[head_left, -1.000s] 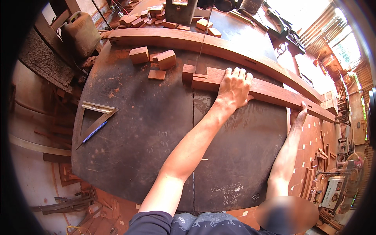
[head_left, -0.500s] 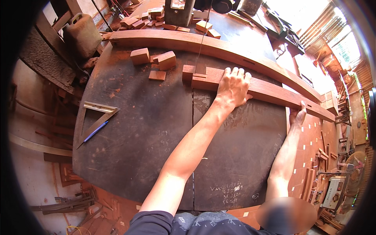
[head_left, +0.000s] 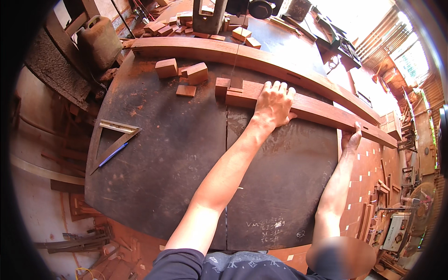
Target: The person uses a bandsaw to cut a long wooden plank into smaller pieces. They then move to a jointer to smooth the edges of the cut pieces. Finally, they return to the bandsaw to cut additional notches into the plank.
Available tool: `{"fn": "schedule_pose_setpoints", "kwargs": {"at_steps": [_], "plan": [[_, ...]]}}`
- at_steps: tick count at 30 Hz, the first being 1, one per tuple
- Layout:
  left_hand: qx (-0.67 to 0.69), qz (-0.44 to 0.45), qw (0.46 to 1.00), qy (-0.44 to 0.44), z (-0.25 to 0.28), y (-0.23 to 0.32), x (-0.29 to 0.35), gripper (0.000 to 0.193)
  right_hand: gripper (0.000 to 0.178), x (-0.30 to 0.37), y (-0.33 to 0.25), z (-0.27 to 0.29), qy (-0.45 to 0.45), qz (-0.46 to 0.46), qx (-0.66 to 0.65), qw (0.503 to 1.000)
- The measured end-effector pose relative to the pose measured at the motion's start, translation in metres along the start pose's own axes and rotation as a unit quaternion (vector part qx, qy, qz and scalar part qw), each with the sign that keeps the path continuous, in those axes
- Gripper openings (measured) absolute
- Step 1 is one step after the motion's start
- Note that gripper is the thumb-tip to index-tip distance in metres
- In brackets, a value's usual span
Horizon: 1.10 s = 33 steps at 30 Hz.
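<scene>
A reddish-brown wooden beam lies slantwise across the dark saw table. My left hand is closed over the beam near its left end, fingers over the far edge and thumb on the near side. Farther right, past the table's edge, my right hand grips the same beam from the near side, thumb up against it; its other fingers are mostly hidden underneath. A thin saw blade comes down to the beam's stepped left end, left of my left hand. Whether it touches the wood there is hard to make out.
Behind the beam runs a long curved timber. Wood offcuts lie left of the blade, with more at the back. A set square and blue pen rest on the left. A jerrycan stands beyond the table's left edge.
</scene>
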State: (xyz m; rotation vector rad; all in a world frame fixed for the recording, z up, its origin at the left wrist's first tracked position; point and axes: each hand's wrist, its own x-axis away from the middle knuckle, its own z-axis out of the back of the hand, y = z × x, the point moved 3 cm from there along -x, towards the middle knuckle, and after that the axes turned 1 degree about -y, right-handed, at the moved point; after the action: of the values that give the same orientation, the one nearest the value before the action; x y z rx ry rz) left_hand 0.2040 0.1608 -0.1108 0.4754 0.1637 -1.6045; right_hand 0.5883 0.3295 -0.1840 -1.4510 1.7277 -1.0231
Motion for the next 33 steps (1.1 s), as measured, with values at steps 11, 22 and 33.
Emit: {"fn": "schedule_pose_setpoints", "kwargs": {"at_steps": [11,22,33], "plan": [[0.001,0.014,1.000,0.002,0.000,0.002,0.000,0.075,0.053,-0.004,0.002,0.002,0.005,0.007,0.009,1.000],[0.001,0.009,1.000,0.009,0.002,0.003,0.002,0.073,0.051,0.004,-0.002,-0.002,0.004,0.011,0.026,1.000],[-0.001,-0.002,1.000,0.006,-0.003,0.000,-0.005,0.074,0.050,-0.004,0.000,0.007,-0.001,0.010,0.009,1.000]]}}
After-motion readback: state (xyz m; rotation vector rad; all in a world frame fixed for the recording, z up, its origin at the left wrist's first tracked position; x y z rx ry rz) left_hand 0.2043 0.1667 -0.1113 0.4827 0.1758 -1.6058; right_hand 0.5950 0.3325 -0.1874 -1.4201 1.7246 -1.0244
